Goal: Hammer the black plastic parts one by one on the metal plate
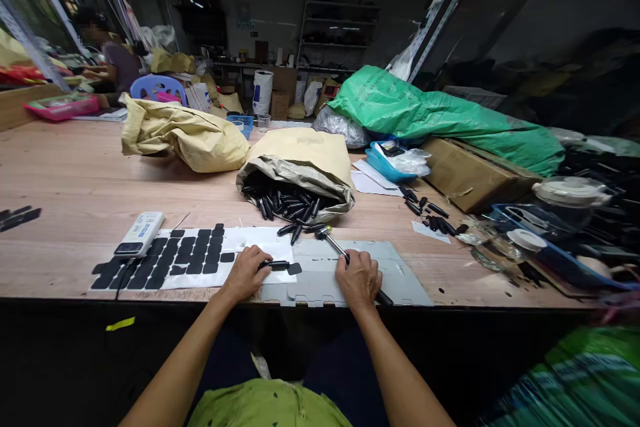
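My left hand point(249, 272) pinches a small black handle piece point(278, 265) flat against the white sheet near the table's front edge. A black pad point(295, 269) lies just right of that piece. My right hand point(359, 277) is closed round the black grip of a small hammer point(345, 257), whose metal head points up and left toward the sack. Both hands rest over a grey metal plate point(400, 277). A white sheet point(200, 263) carrying rows of black pads lies left of my left hand.
An open tan sack point(305, 167) full of black handle pieces lies behind the hands. A white scale-like device point(140, 233) sits on the pad sheet. Loose black pieces point(433, 213), a cardboard box point(470, 177), green bags and containers crowd the right. Another person sits far left.
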`<state>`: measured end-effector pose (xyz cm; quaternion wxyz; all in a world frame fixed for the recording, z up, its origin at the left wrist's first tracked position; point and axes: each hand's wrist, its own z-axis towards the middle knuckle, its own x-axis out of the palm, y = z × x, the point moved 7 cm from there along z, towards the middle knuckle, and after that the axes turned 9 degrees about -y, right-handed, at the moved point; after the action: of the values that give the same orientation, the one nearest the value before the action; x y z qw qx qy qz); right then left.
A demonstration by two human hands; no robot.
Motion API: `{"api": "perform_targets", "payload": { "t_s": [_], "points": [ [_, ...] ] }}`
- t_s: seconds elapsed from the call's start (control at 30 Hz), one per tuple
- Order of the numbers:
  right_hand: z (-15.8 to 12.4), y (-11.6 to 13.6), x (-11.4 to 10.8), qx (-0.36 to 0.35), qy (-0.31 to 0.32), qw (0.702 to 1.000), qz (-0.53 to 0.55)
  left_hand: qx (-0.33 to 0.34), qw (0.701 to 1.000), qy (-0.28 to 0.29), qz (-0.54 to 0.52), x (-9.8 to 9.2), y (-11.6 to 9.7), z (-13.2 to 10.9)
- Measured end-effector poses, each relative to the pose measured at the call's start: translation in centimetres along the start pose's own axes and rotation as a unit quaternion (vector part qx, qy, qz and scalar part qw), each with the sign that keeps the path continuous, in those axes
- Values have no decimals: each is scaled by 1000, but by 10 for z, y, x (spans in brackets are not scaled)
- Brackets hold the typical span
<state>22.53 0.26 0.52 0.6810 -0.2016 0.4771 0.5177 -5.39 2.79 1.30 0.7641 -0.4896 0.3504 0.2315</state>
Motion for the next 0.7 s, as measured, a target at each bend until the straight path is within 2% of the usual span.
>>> {"api": "perform_targets", "payload": {
  "t_s": [0.23, 0.37, 0.47, 0.53, 0.6, 0.7],
  "points": [
    [3, -2, 3, 8, 43, 999, -1, -23, 999, -21, -18, 13, -10, 7],
    [-6, -2, -10, 32, 23, 996, 80, -35, 999, -15, -33, 14, -9, 7],
    [-29, 13, -27, 13, 16, 972, 235, -42, 998, -12, -34, 13, -8, 7],
    [-50, 30, -34, -23, 62, 941, 331, -44, 998, -17, -34, 13, -7, 8],
    [-69, 45, -38, -42, 105, 920, 376, -46, 998, -20, -33, 13, -6, 9],
    [-88, 60, -40, -71, 135, 910, 385, -67, 997, -13, -25, 15, -2, 11]
  ]
}}
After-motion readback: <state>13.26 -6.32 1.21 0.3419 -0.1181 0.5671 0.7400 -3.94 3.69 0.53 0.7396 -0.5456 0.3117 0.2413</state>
